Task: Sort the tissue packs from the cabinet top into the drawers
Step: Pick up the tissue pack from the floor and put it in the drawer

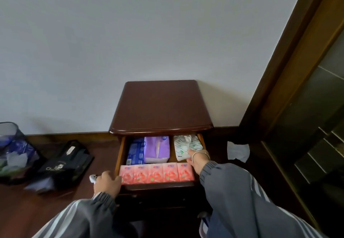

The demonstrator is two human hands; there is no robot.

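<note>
A wastebasket [11, 144] and a black bag [67, 163] sit on the dark wood floor at left. A person in a grey striped jacket leans over a dark wooden cabinet whose top drawer [119, 155] stands pulled out beneath the cabinet top [160, 105]. The left hand [107, 182] curls its fingers [116, 179] over the drawer's front left corner, just beside the row of pink packs [156, 173] lining the front. Behind that row lie a blue pack [135, 151] and a purple pack [157, 149] side by side. In the right rear corner lies a white-and-green pack [186, 147]. The right hand [197, 158], braceleted at the wrist, has its fingers [190, 152] on this pack's near end; whether they pinch it or merely rest there cannot be told. A crumpled tissue [238, 150] lies on the floor at right.
</note>
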